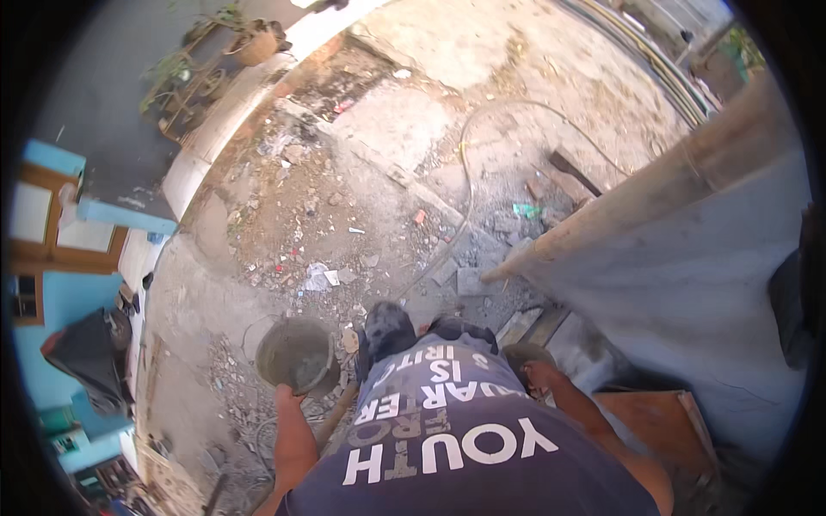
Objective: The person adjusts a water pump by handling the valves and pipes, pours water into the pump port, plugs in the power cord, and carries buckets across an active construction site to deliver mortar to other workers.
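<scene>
A round grey bucket (297, 354) with a wet-looking grey inside is at my left, over rubble. My left hand (289, 394) is closed on its near rim. To the right of my body, a second greyish bucket (527, 353) shows only in part, the rest being hidden behind my shirt and arm. My right hand (540, 376) is closed at its rim, its fingertips partly hidden. Between the two buckets are my dark shoes and my dark printed shirt.
A bamboo pole (637, 193) slants across the right beside a pale wall (688, 284). A thin hose (465, 163) curves over the ground. Broken bricks and rubble (469, 279) lie ahead. Potted plants (255, 47) line a ledge at far left. A brown board (650, 417) leans at lower right.
</scene>
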`<state>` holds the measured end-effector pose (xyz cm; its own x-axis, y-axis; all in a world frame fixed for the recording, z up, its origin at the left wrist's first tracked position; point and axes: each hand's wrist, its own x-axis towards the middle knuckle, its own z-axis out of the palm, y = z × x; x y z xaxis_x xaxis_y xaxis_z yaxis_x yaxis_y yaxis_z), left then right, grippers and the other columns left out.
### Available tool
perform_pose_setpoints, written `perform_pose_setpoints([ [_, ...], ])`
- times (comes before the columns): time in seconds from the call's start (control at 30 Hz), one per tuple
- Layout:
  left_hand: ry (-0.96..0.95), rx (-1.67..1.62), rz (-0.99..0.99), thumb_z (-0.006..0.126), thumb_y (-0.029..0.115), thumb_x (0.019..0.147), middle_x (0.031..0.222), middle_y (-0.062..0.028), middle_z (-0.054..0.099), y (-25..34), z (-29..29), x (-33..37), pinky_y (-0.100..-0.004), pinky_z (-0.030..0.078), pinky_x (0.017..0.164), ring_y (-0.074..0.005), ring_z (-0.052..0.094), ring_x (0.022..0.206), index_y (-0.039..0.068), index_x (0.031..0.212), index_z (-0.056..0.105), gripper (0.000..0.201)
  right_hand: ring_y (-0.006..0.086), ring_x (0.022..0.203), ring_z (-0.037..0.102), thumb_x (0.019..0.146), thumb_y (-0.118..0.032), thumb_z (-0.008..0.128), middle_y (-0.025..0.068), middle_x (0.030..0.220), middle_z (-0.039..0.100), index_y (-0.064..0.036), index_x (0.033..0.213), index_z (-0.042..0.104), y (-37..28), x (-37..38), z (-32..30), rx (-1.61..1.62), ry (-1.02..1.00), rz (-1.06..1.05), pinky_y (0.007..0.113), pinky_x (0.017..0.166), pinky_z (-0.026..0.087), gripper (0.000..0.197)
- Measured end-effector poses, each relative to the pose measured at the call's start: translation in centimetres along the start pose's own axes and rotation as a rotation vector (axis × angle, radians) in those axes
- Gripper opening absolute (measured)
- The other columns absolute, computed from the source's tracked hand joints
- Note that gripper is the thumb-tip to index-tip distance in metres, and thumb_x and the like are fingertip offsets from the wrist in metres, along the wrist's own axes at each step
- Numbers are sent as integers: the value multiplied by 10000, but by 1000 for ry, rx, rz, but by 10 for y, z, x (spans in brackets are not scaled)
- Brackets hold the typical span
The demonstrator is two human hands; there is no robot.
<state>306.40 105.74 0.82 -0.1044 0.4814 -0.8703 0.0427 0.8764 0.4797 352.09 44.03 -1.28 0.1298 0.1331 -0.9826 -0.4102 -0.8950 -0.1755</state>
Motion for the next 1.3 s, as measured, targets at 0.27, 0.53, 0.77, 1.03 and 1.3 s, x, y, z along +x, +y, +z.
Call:
perform_pose_setpoints([
  [0.27, 23, 468, -152, 641, 277, 856, 1220, -161, 588, 150, 198, 63, -588, 498, 896, -335, 580, 1144, 67, 1261, 563, 464, 248, 652, 658, 983, -245, 431, 144, 810, 662, -86, 1235, 603, -126, 12, -2, -105, 13, -155, 405, 545, 531, 344],
  [0.53, -283, 1527, 319, 706, 313, 807, 1054, -165, 640, 307, 611, 162, -555, 517, 872, -319, 624, 1050, 51, 1143, 622, 434, 313, 834, 700, 932, -250, 520, 149, 1078, 694, -86, 1175, 667, -345, 44, -60, 21, 49, 20, 425, 678, 551, 328],
  [0.77, -497, 1460, 875, 713, 308, 803, 964, -150, 663, 375, 1096, 143, -497, 517, 806, -282, 639, 940, 54, 1067, 637, 374, 319, 923, 698, 919, -250, 526, 120, 1180, 674, -113, 1222, 653, -452, 52, -181, 76, 175, -134, 412, 770, 549, 356],
  [1.03, -693, 1064, 1069, 647, 247, 856, 944, -106, 655, 339, 1541, -31, -387, 491, 662, -204, 618, 770, 82, 1022, 602, 239, 306, 981, 675, 855, -181, 593, 121, 1202, 661, -128, 1271, 619, -465, 185, -448, 478, 73, -125, 438, 828, 543, 421],
  [1.3, -1147, 1507, 809, 560, 249, 917, 705, -56, 581, 165, 1845, -224, -314, 444, 497, -164, 564, 576, 100, 963, 572, 157, 290, 906, 688, 906, -203, 473, 129, 1191, 667, -115, 1313, 587, -432, 103, -749, 772, 257, -32, 388, 869, 532, 432],
])
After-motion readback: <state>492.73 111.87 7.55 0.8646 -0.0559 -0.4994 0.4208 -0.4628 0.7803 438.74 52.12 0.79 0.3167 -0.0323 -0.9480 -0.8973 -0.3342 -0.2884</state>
